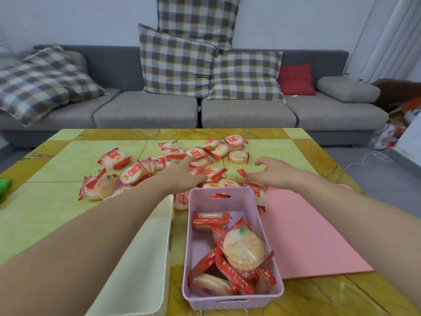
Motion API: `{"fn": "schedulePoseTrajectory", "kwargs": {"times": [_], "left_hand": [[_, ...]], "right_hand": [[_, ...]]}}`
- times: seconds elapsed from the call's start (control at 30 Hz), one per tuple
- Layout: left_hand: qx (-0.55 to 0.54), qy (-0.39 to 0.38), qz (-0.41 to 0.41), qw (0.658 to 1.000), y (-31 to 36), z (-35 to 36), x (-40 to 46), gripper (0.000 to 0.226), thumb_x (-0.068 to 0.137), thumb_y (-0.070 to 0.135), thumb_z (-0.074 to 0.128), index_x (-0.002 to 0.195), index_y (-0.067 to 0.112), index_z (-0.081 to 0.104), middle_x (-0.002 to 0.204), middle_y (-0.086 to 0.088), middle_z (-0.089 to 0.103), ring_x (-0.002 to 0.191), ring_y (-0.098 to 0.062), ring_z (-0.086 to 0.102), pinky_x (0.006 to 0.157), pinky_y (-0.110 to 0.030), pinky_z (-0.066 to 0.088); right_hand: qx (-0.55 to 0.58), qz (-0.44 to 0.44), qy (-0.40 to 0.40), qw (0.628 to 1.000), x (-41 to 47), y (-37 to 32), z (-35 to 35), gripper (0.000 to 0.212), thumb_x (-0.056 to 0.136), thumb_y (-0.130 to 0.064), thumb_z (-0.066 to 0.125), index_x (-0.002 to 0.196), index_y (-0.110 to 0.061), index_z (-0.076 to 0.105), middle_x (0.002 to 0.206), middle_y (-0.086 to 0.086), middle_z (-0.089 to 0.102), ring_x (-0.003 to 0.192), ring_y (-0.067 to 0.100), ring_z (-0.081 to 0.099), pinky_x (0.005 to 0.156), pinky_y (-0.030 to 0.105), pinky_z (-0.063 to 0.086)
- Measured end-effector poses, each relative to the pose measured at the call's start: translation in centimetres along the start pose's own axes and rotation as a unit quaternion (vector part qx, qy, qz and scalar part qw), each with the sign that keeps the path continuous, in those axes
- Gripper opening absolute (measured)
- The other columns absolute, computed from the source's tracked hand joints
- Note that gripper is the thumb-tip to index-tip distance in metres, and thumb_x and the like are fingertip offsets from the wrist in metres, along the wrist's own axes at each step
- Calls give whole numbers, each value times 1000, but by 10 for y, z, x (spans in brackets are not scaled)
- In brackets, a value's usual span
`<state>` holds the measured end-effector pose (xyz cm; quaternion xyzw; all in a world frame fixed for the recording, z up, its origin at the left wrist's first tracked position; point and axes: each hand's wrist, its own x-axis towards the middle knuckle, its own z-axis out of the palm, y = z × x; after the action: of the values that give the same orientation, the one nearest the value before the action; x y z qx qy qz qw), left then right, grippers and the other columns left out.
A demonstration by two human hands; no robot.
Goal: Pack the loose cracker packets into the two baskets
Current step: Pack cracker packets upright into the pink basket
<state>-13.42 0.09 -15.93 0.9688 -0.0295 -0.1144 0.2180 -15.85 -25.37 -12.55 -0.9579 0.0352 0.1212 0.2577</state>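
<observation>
Over the middle of the table (57, 213), both your hands reach into the scattered cracker packets (134, 173). Your left hand (182, 173) lies flat on the heap with fingers extended, resting on packets rather than clearly pinching one. Your right hand (270, 173), at three o'clock from it, is cupped with fingers curled and apart, thumb near a red packet end; whether it grips anything, you cannot tell.

The loose packets spread from nine o'clock to one o'clock of your hands, overlapping in a low pile. At six o'clock sits the lilac basket (232, 302), partly filled with packets. Just beside it at seven o'clock stands the cream basket (145, 258), its inside hidden by your left forearm. A pink mat (307, 236) lies at five o'clock.

These packets look light, with slick, crinkly film around a brittle round cracker. Take each by its flat faces or crimped red end, squeezing gently; a hard grip would likely crack the cracker, and stacked packets may slide.
</observation>
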Motion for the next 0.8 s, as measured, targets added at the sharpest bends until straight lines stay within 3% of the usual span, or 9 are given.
{"fn": "schedulePoseTrajectory", "kwargs": {"times": [0.07, 0.13, 0.2, 0.3, 0.4, 0.47, 0.6, 0.67, 0.8], "left_hand": [[4, -25, -47, 999, -8, 8, 20, 97, 79, 87, 46, 158, 47, 8, 168, -14, 13, 152, -43, 16, 119, -59, 22], [-2, -42, -94, 995, -14, 14, 37, 109, 69, 97, 38, 158, 45, 1, 169, -15, 8, 153, -43, 9, 120, -59, 16], [-45, -60, -138, 988, -23, 20, 56, 120, 61, 102, 34, 159, 42, 0, 168, -15, 12, 152, -43, 15, 119, -58, 21], [-116, -75, -154, 978, -30, 30, 74, 114, 70, 96, 35, 160, 33, 8, 167, -13, 20, 149, -40, 25, 117, -53, 29], [-61, -68, -157, 983, -26, 31, 88, 103, 85, 84, 35, 162, 21, 6, 164, -17, 26, 149, -40, 27, 117, -48, 28], [-48, -73, -150, 985, -19, 27, 90, 105, 84, 85, 36, 161, 19, 10, 163, -17, 29, 148, -38, 29, 117, -47, 30], [-120, -91, -120, 981, -11, 27, 88, 100, 84, 81, 46, 157, 18, 21, 158, -14, 37, 142, -35, 38, 114, -46, 35], [-100, -79, -116, 985, -12, 29, 85, 94, 89, 75, 46, 156, 15, 21, 153, -16, 42, 137, -35, 44, 110, -43, 39], [-5, -65, -156, 986, -24, 25, 82, 108, 87, 82, 36, 160, 8, 7, 163, -19, 26, 146, -38, 33, 110, -42, 35]], "right_hand": [[59, 52, -10, 997, 24, 10, 7, 71, 95, -48, 61, 155, -20, 36, 151, 10, 47, 122, 29, 55, 84, 34, 45], [103, 96, -30, 990, 48, 22, 14, 79, 95, -56, 57, 159, -22, 26, 164, 9, 30, 143, 34, 39, 103, 43, 42], [154, 132, -54, 978, 75, 30, 24, 83, 93, -64, 54, 160, -24, 24, 167, 8, 23, 148, 36, 31, 114, 52, 36], [201, 173, -132, 955, 101, 27, 34, 84, 90, -71, 52, 157, -26, 28, 167, 7, 20, 150, 36, 26, 116, 60, 29], [187, 185, -176, 949, 115, 17, 35, 85, 89, -74, 52, 158, -29, 29, 167, 7, 19, 150, 37, 25, 113, 59, 34], [185, 172, -180, 951, 123, 11, 38, 81, 88, -71, 55, 155, -29, 36, 163, 10, 26, 147, 38, 30, 108, 60, 41], [151, 136, -200, 958, 130, -2, 49, 61, 94, -66, 48, 139, -26, 52, 148, 9, 39, 143, 36, 35, 109, 62, 38], [133, 128, -203, 962, 128, -3, 50, 53, 96, -63, 47, 133, -25, 54, 136, 6, 43, 138, 35, 40, 108, 59, 41], [182, 102, -149, 966, 134, 6, 42, 34, 96, -40, 60, 120, -16, 62, 107, 5, 62, 90, 22, 64, 79, 34, 56]]}}
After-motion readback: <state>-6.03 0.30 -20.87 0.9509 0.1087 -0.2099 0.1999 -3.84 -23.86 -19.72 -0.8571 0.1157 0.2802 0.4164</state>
